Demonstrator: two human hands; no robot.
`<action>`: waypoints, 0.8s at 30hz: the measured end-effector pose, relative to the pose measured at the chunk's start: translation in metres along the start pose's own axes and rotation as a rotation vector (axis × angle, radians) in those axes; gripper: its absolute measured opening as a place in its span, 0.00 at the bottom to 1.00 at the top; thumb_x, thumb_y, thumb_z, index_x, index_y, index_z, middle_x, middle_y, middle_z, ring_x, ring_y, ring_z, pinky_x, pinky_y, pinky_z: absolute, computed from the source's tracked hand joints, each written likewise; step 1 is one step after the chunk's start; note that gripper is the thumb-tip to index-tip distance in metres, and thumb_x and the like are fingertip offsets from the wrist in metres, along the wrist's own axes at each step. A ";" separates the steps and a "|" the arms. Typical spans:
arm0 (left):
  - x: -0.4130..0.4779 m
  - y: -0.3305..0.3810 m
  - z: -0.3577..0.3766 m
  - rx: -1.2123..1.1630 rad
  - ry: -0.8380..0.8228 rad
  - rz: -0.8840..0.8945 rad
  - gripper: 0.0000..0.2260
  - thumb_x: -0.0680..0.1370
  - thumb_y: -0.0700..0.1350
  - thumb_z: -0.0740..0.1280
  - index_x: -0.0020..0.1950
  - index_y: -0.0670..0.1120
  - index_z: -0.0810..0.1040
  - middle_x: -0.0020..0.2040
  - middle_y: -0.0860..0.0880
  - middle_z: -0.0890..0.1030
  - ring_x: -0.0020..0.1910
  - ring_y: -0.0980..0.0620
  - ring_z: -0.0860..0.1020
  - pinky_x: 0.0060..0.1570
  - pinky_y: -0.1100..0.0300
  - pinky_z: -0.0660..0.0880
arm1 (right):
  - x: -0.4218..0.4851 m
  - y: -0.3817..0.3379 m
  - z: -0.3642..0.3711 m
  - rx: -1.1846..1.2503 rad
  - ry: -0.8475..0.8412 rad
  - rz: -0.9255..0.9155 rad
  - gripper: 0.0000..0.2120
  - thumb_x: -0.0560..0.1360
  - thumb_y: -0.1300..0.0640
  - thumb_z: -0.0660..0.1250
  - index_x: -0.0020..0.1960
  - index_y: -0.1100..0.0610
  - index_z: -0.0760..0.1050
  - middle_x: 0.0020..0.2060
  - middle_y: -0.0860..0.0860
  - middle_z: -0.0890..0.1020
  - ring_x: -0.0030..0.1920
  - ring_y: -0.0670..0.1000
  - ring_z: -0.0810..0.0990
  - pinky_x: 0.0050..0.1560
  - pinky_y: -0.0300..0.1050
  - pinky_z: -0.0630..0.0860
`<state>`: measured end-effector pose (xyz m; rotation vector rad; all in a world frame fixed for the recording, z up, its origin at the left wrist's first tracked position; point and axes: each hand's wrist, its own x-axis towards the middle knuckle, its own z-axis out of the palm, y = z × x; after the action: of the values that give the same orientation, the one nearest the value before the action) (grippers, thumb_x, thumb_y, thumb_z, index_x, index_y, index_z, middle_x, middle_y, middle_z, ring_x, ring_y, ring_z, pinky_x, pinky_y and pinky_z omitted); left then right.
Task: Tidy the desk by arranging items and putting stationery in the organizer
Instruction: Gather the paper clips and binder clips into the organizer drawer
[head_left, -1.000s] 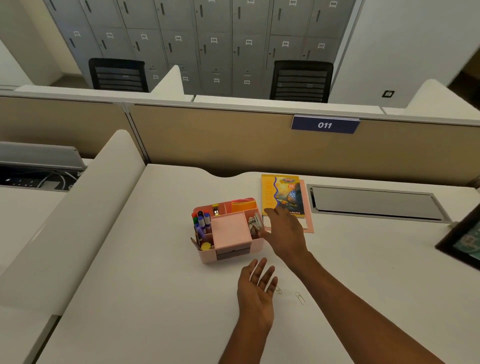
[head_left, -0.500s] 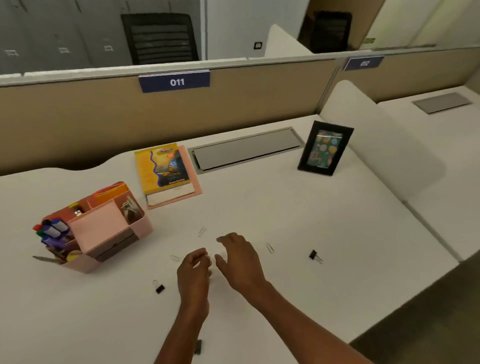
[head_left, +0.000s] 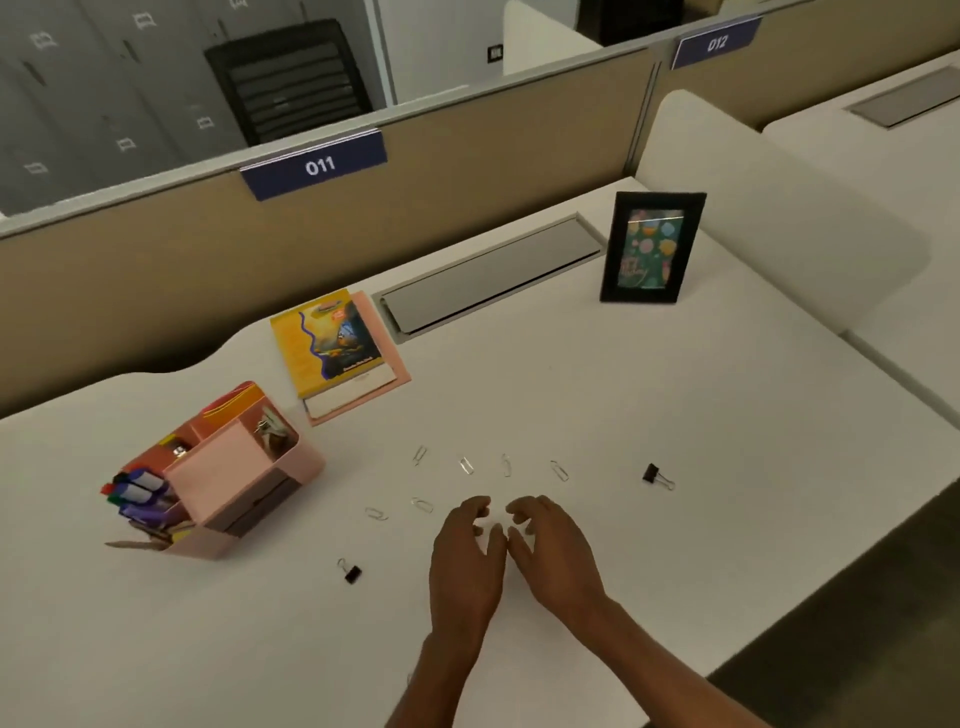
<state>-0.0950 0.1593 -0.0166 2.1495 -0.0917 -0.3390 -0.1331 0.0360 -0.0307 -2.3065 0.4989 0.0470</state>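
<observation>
A pink organizer (head_left: 260, 470) stands at the desk's left, holding markers (head_left: 139, 492) and clips in its compartments. Several silver paper clips (head_left: 466, 465) lie scattered on the white desk (head_left: 675, 545) just beyond my hands. One black binder clip (head_left: 352, 572) lies left of my left hand, another binder clip (head_left: 655, 475) lies off to the right. My left hand (head_left: 465, 566) and my right hand (head_left: 553, 553) hover side by side, palms down, fingers bent toward the desk. I see nothing held in either.
A yellow book (head_left: 332, 343) lies on a pink folder (head_left: 387, 384) behind the organizer. A black picture frame (head_left: 652, 249) stands at the back right beside a grey cable hatch (head_left: 493, 275). The desk's edge drops off at the right front.
My view swung right, from the organizer to the scattered clips. My right hand came back from the organizer, my left hand turned palm down, and both now sit close together.
</observation>
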 end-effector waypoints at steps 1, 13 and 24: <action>0.003 -0.005 -0.015 0.047 0.058 0.007 0.16 0.80 0.48 0.66 0.68 0.54 0.74 0.61 0.59 0.78 0.55 0.60 0.78 0.55 0.60 0.77 | 0.004 -0.014 0.011 0.095 -0.034 -0.002 0.10 0.79 0.50 0.66 0.60 0.46 0.76 0.49 0.39 0.79 0.47 0.41 0.79 0.48 0.36 0.76; 0.060 -0.037 -0.229 0.742 0.273 -0.095 0.19 0.74 0.38 0.74 0.64 0.43 0.80 0.66 0.44 0.78 0.64 0.45 0.75 0.63 0.53 0.74 | 0.047 -0.218 0.161 0.910 -0.346 0.638 0.07 0.78 0.60 0.70 0.55 0.58 0.82 0.46 0.52 0.85 0.45 0.49 0.85 0.50 0.41 0.83; 0.094 -0.051 -0.260 0.710 0.082 -0.176 0.06 0.77 0.37 0.67 0.54 0.43 0.77 0.53 0.44 0.79 0.50 0.45 0.78 0.52 0.53 0.77 | 0.068 -0.249 0.201 0.873 -0.187 0.713 0.08 0.79 0.56 0.68 0.56 0.56 0.83 0.46 0.49 0.86 0.38 0.43 0.83 0.30 0.24 0.72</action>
<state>0.0642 0.3784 0.0604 2.8825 0.0335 -0.3523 0.0444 0.3101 -0.0160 -1.1898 0.9853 0.3186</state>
